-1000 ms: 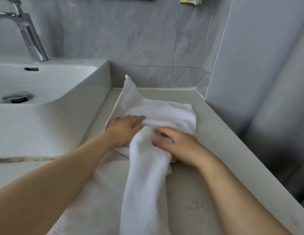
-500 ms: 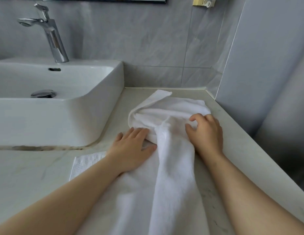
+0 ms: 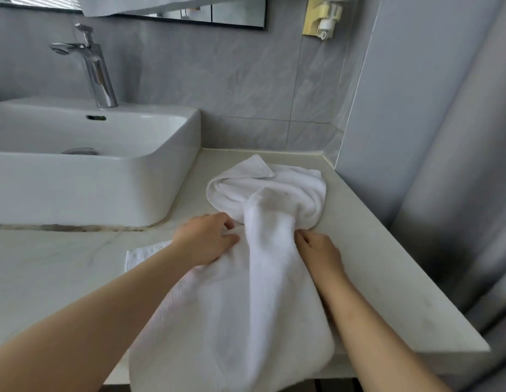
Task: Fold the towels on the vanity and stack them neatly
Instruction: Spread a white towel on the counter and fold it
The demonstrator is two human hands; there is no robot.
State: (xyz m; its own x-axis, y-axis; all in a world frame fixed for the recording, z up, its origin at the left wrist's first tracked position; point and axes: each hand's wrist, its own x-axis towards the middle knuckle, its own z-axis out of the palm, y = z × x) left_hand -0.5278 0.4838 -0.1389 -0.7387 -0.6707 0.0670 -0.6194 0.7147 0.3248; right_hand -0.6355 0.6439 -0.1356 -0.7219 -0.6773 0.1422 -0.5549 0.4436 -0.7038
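A white terry towel lies bunched along the vanity top, with a crumpled heap at the far end and a long fold hanging over the front edge. My left hand grips the towel's left side, its fingers curled into the cloth. My right hand grips the right side of the same fold, fingertips tucked under the fabric. A thinner waffle-textured cloth lies flat under the towel and my left forearm.
A white basin with a chrome faucet stands to the left. The tiled wall and a side wall close off the back and right. The counter's front edge runs near my right forearm.
Both hands have drawn back toward me along the towel. My right hand left the far heap and now grips the fold's right side. The view has tilted up and pulled back.
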